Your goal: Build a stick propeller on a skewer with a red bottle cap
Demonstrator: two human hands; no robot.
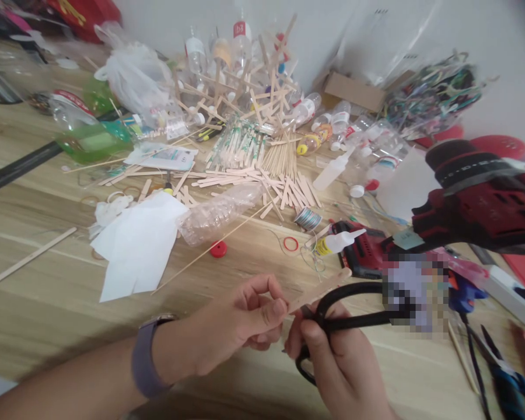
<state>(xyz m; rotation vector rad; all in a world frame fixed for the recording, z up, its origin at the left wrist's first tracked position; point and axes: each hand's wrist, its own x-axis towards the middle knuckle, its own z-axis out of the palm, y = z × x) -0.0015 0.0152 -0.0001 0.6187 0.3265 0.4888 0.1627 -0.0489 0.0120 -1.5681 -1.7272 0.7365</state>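
My left hand, with a watch strap on its wrist, pinches one end of a wooden craft stick. The stick slants up to the right, its rounded far end free. My right hand is closed around black-handled scissors, close beside the left fingertips. One handle loop points right, the other lies below the hand. The scissors' blades are mostly hidden by my fingers, so I cannot tell whether they touch the stick. A red bottle cap lies on the table beyond my left hand.
Behind my hands lie a crumpled plastic bottle, white paper, loose craft sticks and a glue bottle. A red power drill stands at right, with pliers below it. Plastic bottles crowd the wall.
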